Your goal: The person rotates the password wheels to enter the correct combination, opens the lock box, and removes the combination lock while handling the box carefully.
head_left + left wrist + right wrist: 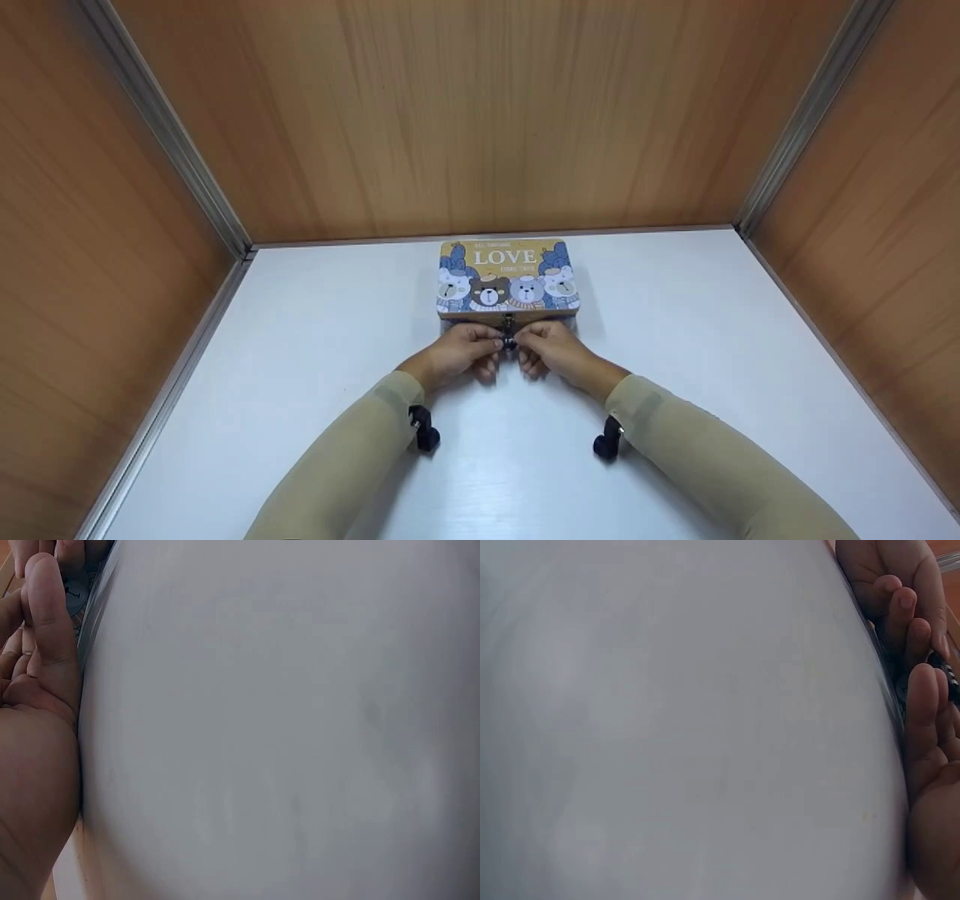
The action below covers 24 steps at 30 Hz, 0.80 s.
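A tin box (508,277) with cartoon bears and the word LOVE on its lid stands closed near the back of the white table. On its front, a metal clasp (508,321) hangs at the middle, with a small black combination padlock (509,343) at its lower end. My left hand (463,349) pinches the padlock from the left between thumb and forefinger. From the other side, my right hand (553,348) pinches it too, thumb and forefinger meeting at its edge. Ridged pale dials show on the padlock (952,679) in the right wrist view; fingers cover part of it.
Wooden panels (487,112) with metal corner strips enclose the white table (315,337) at the back and both sides. A small black camera mount hangs from each sleeve (360,435) at the wrist.
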Tool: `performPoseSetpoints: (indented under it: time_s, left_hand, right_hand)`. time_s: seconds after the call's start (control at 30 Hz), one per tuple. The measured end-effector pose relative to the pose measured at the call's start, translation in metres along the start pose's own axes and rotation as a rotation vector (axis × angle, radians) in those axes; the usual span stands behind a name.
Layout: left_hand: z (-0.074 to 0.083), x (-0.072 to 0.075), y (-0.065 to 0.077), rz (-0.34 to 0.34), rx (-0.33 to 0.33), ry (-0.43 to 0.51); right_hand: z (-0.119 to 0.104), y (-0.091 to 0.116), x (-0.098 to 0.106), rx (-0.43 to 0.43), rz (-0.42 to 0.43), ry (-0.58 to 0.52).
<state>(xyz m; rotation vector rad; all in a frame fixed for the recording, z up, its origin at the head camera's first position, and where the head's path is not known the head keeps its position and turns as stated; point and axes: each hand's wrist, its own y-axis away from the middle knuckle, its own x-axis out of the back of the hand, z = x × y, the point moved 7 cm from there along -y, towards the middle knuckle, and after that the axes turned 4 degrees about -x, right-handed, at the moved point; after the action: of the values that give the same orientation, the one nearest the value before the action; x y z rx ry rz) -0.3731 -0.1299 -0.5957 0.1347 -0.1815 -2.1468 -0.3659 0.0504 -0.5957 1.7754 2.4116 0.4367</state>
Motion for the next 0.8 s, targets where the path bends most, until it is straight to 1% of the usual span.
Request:
performPoseSetpoints:
  time_s: [0.33,0.63,0.8]
  left_hand:
    - [0.0007,-0.0003,0.0004,-0.008,0.002,0.011]
    - [-0.0005,0.0002,0.0001,0.003,0.004,0.011]
    - [-0.0014,0.0008,-0.0012,-0.013,0.008,0.012]
  right_hand:
    - [0.0012,-0.0009,-0.0001,0.01,0.004,0.003]
    - [0.0009,-0.0015,0.0007,-0.007,0.01,-0.008]
    - [0.001,-0.0004,0.0007,0.008,0.007,0.002]
